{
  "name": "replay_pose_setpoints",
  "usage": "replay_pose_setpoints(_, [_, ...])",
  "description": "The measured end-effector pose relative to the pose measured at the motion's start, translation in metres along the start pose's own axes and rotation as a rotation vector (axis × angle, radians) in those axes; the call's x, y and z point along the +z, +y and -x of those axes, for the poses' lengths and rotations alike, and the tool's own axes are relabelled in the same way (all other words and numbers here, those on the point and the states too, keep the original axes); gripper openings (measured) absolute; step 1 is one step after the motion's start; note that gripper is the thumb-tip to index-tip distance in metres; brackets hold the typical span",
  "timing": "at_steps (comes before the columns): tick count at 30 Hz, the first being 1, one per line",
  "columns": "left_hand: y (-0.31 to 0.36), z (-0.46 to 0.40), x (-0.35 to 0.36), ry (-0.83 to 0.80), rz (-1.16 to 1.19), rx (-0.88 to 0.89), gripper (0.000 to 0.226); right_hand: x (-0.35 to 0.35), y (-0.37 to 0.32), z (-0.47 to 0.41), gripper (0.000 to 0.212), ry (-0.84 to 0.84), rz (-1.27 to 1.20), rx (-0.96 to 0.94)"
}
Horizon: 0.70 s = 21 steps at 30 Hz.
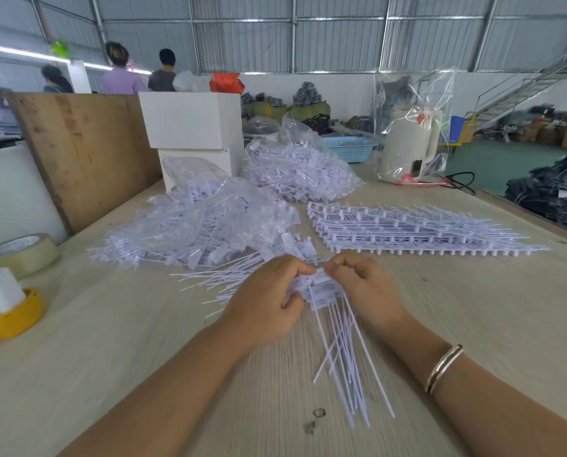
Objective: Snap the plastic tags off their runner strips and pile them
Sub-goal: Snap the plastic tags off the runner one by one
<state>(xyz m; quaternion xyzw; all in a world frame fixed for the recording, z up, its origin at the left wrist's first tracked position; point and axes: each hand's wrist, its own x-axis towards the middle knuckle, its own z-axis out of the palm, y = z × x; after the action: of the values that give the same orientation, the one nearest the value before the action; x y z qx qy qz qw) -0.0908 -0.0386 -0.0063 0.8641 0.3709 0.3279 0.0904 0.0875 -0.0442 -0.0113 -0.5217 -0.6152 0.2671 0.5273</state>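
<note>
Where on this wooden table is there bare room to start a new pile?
Bare: right of the right hand, below the stacked white runner strips; also left of the left hand, toward the yellow tape dispenser. Crowded: ahead, with loose white tags and clear bags.

- Corrugated metal wall (341,44) with steel framing spans the back.
- Pale wooden worktop (110,341) in front.
- Green floor (493,163) at right, under a metal staircase (536,84).
- Plywood board (84,150) leans left.

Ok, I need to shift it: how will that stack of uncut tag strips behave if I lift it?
The stack of strips is probably light, being thin plastic. The flat layers lie loose, so they may slide apart. Its protruding tails could snag the bagged tags nearby.
</note>
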Motion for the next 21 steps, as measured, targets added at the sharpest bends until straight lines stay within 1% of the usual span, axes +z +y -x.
replay_pose_setpoints(3, [-0.001,0.0,-0.003,-0.026,-0.112,0.031,0.04,-0.004,0.002,0.0,0.025,0.023,-0.135,0.042])
replay_pose_setpoints(5, [0.0,-0.002,-0.001,-0.006,-0.168,0.052,0.036,-0.004,0.002,0.0,0.025,0.011,-0.126,0.039])
replay_pose_setpoints(9, [0.004,-0.003,0.001,0.083,-0.145,0.019,0.023,0.001,0.0,0.001,0.023,-0.084,-0.06,0.081])
replay_pose_setpoints(12, [0.004,-0.003,-0.002,0.119,-0.16,0.034,0.018,0.003,-0.003,0.003,0.011,-0.151,-0.039,0.086])
replay_pose_setpoints(14, [0.003,-0.003,-0.002,0.119,-0.188,0.05,0.019,0.002,-0.005,0.003,0.007,-0.161,-0.027,0.071])
replay_pose_setpoints(17, [0.001,-0.004,-0.002,0.114,-0.199,0.046,0.022,0.0,-0.007,0.005,0.014,-0.175,-0.019,0.032])
replay_pose_setpoints(21, [-0.001,-0.004,-0.001,0.139,-0.161,0.04,0.017,0.001,-0.01,0.005,0.014,-0.136,0.006,-0.058])
